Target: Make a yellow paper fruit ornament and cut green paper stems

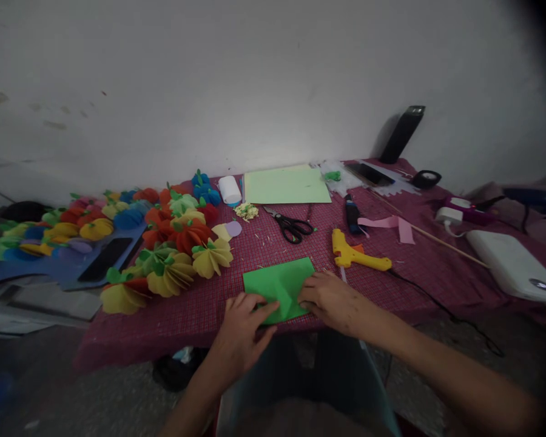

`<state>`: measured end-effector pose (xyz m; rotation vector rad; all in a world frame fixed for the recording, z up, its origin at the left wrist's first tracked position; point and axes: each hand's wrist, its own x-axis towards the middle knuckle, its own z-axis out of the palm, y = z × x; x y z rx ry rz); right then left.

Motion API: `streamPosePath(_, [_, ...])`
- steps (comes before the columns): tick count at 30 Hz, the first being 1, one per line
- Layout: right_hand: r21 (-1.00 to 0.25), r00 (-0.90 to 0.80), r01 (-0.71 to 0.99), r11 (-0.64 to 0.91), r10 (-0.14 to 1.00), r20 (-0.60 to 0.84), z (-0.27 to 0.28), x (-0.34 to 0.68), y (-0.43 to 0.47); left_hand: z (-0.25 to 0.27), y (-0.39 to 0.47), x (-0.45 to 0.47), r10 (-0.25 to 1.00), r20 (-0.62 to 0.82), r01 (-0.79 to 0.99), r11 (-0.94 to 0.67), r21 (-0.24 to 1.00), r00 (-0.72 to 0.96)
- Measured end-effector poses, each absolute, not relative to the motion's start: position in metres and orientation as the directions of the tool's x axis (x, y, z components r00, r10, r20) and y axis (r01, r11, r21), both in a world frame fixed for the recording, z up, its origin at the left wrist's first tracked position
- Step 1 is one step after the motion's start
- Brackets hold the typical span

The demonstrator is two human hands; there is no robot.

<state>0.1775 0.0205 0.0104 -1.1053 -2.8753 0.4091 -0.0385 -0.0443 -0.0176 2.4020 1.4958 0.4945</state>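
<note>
A sheet of green paper point(279, 280) lies at the table's front edge, its lower part seemingly bent upward between my hands. My left hand point(243, 325) rests on its lower left side, fingers apart, index finger stretched over the paper. At the right side, my right hand point(325, 297) has its fingers curled onto the paper's edge; the fingertips are partly hidden. Just right of that hand is a yellow glue gun point(357, 256), its cord trailing right. Black-handled scissors point(291, 226) lie partly open behind the paper.
Several colourful paper pumpkins point(177, 243) crowd the left side. Pale green sheets point(286, 185) lie at the back by the wall. A box cutter point(352, 215), pink ribbon point(386, 224), wooden stick point(446, 245) and white power bank point(514, 264) are on the right.
</note>
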Motion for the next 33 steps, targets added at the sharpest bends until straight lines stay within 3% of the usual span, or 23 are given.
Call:
streamPosePath(12, [-0.125,-0.779,0.616,0.778,0.625,0.048,0.014,0.179,0.018,-0.004,-0.037,-0.021,0.881,0.192,0.846,-0.469,0.252,0.432])
streamPosePath(15, [-0.112,-0.771,0.627,0.771,0.635,0.052,0.013,0.179,0.016,-0.005,-0.037,-0.020,0.884,0.168,0.838,-0.467,0.282,0.436])
streamPosePath(23, [-0.269,-0.792,0.594,0.758,0.609,-0.033,0.008,0.166,0.014,-0.012,-0.036,-0.023,0.948,0.116,0.818,-0.315,0.482,0.296])
streamPosePath(28, [-0.357,-0.765,0.614,0.704,0.642,-0.049,0.007,0.166,0.024,-0.011,-0.038,-0.033,0.975,0.056,0.844,-0.214,0.491,0.215])
streamPosePath(33, [-0.404,-0.723,0.669,0.624,0.671,-0.162,0.009,0.166,0.032,-0.003,-0.040,-0.042,0.984,0.010,0.866,-0.163,0.472,0.179])
